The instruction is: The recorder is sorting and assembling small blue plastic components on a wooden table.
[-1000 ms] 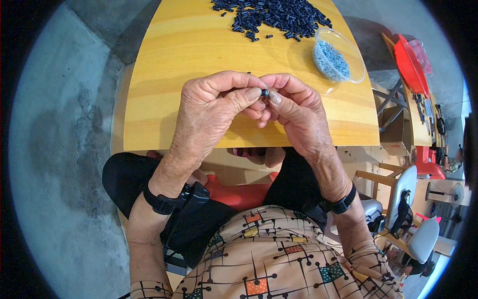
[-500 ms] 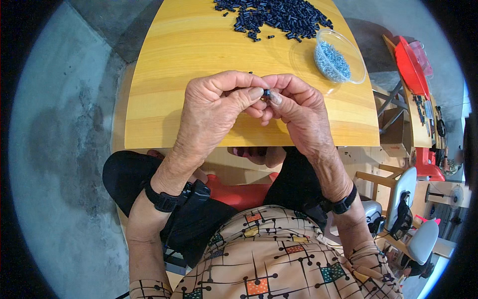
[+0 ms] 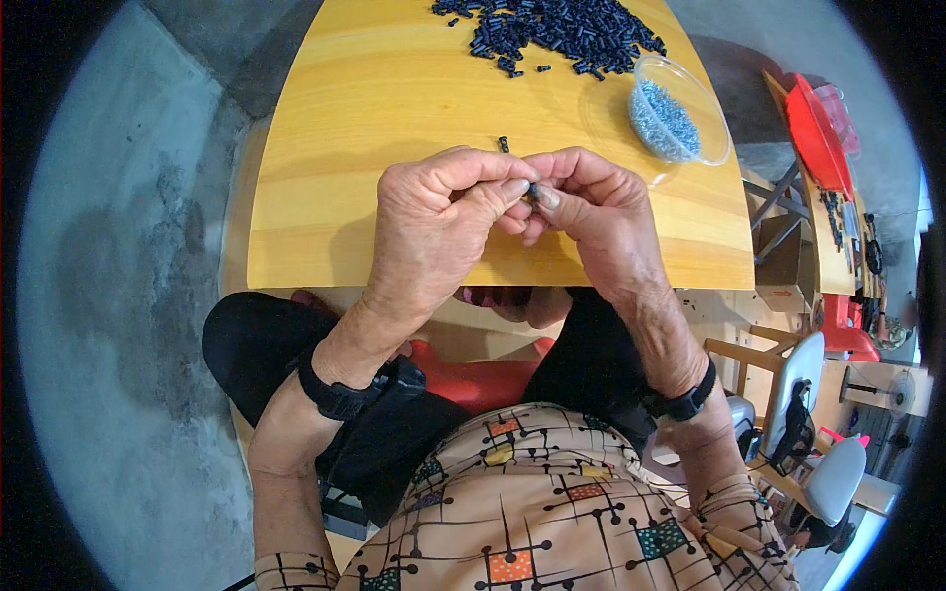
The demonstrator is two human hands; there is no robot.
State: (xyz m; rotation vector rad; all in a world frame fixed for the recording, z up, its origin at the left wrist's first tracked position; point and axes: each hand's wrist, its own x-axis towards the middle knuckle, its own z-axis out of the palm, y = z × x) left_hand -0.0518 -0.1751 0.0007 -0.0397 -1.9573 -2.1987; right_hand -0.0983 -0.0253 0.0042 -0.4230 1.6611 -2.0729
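Wrists: black wristbands (image 3: 340,397) on both, nearest to the body.
Left hand (image 3: 424,222): thumb and forefinger pinch the small dark piece (image 3: 533,191) from its left.
Right hand (image 3: 611,222): thumb and forefinger pinch the same piece from its right; fingertips of both hands meet around it.
Held piece: over the near part of the desk (image 3: 335,128), mostly covered; less of it shows than a second ago. Cannot tell its end.
Shift: hands a little further right in view, desk things too, so partly head movement, I judge. Left forefinger sits slightly lower, uncovering more of a loose dark piece (image 3: 504,144).
Reading: neither hand has let go; likely a small grip adjustment on the same piece, fingertip work unfinished.
Loose piece: on the desk, just beyond the left forefinger.
Clear bowl (image 3: 702,103): further right, holding pale blue bits (image 3: 665,120).
Dark pile (image 3: 572,34): many similar pieces, far edge of view.
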